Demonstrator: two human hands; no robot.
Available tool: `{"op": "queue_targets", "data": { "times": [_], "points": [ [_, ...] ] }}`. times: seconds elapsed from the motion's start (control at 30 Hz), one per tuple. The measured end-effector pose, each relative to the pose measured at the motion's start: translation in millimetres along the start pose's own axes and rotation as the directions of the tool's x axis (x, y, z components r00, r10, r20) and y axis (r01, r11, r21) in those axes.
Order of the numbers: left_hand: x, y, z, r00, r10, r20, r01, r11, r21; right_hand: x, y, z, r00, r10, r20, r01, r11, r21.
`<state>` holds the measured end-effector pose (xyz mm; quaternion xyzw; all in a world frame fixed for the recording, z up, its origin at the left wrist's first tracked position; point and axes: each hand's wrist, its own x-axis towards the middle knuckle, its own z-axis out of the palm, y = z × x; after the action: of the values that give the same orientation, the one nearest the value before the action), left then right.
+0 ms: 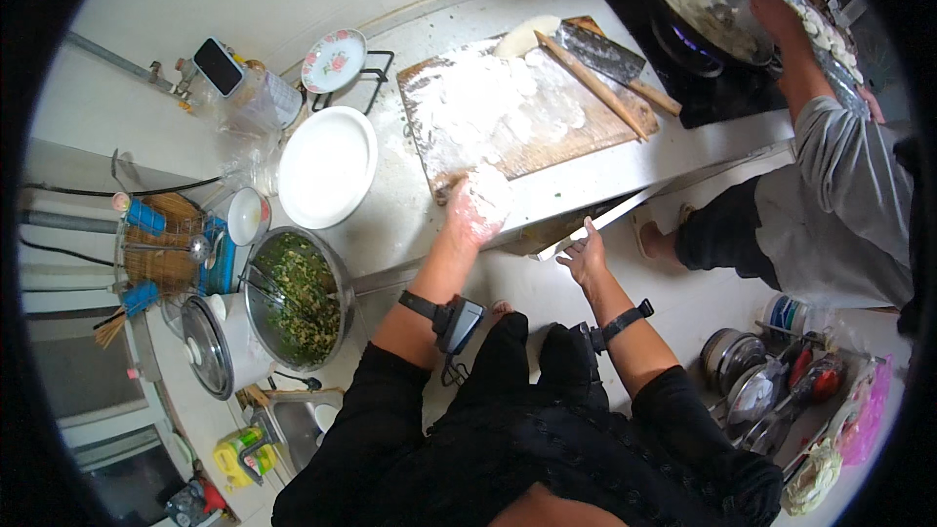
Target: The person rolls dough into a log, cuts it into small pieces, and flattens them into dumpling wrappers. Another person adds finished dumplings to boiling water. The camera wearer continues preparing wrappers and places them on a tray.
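Observation:
My left hand (476,208), thickly whitened with flour, is at the near left corner of the wooden board (556,150). Whether it holds flour or dough is hard to tell. Below the counter's front edge, my right hand (585,255) is at the white front (622,211) of a pulled-out drawer, its thumb over the top edge and its fingers in front. Loose flour (476,99) covers much of the board. At its far side lie a pale piece of dough (527,36), a wooden rolling pin (591,86) and a cleaver (607,51).
A co-worker's hand (776,15) is by a wok (706,7) over a lit burner, beside a tray of dumplings (827,36). At left are a white plate (328,167), a metal bowl of chopped green filling (296,300) and a lidded cooker (208,348). Pots (732,359) stand at lower right.

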<state>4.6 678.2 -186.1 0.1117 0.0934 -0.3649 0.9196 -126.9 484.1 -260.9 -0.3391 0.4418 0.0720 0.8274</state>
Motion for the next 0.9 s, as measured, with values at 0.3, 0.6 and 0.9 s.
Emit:
{"op": "queue_targets", "data": {
  "times": [0.3, 0.6, 0.9],
  "points": [
    [28, 107, 11, 0.970, 0.121, 0.209, -0.143, 0.985, 0.095, 36, -20, 48, 0.999, -0.053, 0.002, 0.052, 0.986, 0.157],
    [105, 170, -8, 0.976, 0.210, 0.067, -0.219, 0.954, 0.205, 65, -30, 20, 0.988, 0.157, -0.005, -0.153, 0.950, -0.271],
    [161, 183, 11, 0.543, 0.561, -0.624, -0.380, 0.828, 0.413, 33, -190, 11, 0.692, 0.672, 0.264, 0.007, 0.359, -0.933]
  ]
}}
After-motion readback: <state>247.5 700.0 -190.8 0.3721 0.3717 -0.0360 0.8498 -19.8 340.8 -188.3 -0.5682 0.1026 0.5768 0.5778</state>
